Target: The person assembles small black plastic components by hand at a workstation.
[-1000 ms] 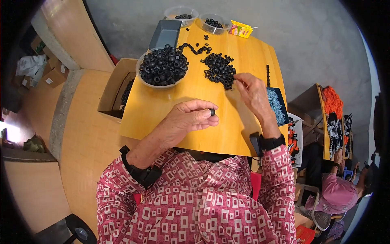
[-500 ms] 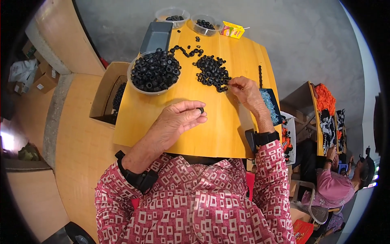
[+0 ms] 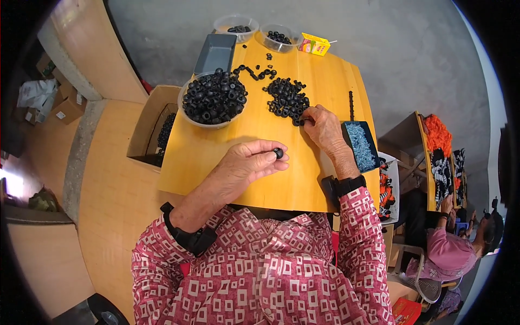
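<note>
Since the earlier frame the right hand (image 3: 323,127) has drawn back a little from deep in the loose pile of black rings (image 3: 287,97) to its near edge, while the left hand (image 3: 250,161) has stayed mid-frame with its small ring.

That black ring (image 3: 278,153) sits pinched between the left thumb and fingertips, held just above the yellow counter (image 3: 260,184), so this hand is closed on it. The right hand's fingers are curled at the pile's lower right edge, touching or picking at a ring there; whether it has one gripped cannot be told from this view.

As to progress, the work looks far from over. The loose pile in the upper middle of the frame is still sizeable, and a short line of rings (image 3: 254,71) trails above it. The clear bowl (image 3: 212,98), upper left of centre, is heaped with black rings. Two small clear tubs (image 3: 254,30) at the top edge hold only a few pieces each, beside a grey tray (image 3: 215,53) and a yellow carton (image 3: 314,44).

Further out, a dark tray of pale blue bits (image 3: 360,145) lies at the counter's right edge, and a cardboard box (image 3: 154,127) with more black parts stands at the left of the counter. Another person in pink (image 3: 449,252) sits at the lower right.
</note>
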The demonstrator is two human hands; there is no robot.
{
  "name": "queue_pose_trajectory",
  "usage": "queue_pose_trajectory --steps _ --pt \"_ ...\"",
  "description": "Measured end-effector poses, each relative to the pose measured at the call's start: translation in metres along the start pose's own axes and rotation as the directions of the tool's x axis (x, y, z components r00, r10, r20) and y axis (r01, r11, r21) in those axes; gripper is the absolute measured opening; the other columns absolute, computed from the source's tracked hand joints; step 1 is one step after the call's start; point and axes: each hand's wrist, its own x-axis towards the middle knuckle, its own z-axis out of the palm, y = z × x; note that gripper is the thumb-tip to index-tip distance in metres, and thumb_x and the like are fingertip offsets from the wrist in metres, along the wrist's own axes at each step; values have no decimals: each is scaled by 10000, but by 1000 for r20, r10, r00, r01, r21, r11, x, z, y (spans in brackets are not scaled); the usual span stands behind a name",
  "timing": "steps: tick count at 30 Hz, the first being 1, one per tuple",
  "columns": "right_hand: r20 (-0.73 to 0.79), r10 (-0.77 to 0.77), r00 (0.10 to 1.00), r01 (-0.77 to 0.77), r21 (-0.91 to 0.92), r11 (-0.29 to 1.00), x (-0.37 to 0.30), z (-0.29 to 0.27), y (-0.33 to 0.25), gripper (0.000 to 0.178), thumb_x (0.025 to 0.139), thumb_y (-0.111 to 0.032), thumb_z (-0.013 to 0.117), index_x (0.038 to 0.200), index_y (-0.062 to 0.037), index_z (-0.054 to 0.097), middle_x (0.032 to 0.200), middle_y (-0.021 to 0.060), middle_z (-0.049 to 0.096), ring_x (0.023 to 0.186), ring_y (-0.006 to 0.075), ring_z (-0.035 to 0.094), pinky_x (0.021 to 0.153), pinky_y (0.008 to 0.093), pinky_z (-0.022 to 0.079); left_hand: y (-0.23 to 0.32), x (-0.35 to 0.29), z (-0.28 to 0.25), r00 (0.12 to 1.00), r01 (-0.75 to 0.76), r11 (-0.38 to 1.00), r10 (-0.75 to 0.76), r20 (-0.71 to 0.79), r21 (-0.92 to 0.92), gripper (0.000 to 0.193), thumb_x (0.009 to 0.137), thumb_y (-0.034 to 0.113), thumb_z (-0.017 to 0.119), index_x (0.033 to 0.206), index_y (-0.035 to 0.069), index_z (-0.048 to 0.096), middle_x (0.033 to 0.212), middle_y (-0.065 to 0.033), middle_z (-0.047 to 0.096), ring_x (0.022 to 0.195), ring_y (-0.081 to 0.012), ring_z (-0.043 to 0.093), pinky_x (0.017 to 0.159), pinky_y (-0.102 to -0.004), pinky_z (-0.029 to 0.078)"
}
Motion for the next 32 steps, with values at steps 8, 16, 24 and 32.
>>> queue_pose_trajectory --steps 8,16,24,32 --pt "-176 -100 979 153 317 936 -33 -45 -53 129 787 -10 647 912 -21 679 878 154 636 758 321 659 669 375 538 -8 3 -1 994 -95 995 96 -43 36 234 998 116 527 1188 -13 568 1130 -114 626 1046 -212 640 978 -332 513" --pt "-338 -239 910 352 331 875 -83 -53 -99 283 755 81 683 1015 -13 622 851 132 624 747 290 644 653 348 531 -15 6 19 986 -137 988 142 -86 70 273 984 137 567 1223 5 574 1129 -79 635 1015 -148 632 933 -284 516" --pt "-354 -327 876 388 116 914 -91 -49 -97 311 757 28 716 1051 -9 622 878 124 621 801 290 629 703 375 523 -27 14 19 980 -174 977 184 -80 120 281 942 101 628 1201 -1 595 1122 -70 637 1008 -121 618 914 -260 508" --pt "-408 -283 868 391 209 896 -103 -41 -76 278 764 1 744 1024 -17 649 938 114 657 847 272 651 740 344 530 -31 15 24 988 -79 996 84 -127 39 312 920 121 657 1212 21 609 1135 -71 638 1013 -144 616 932 -265 501"
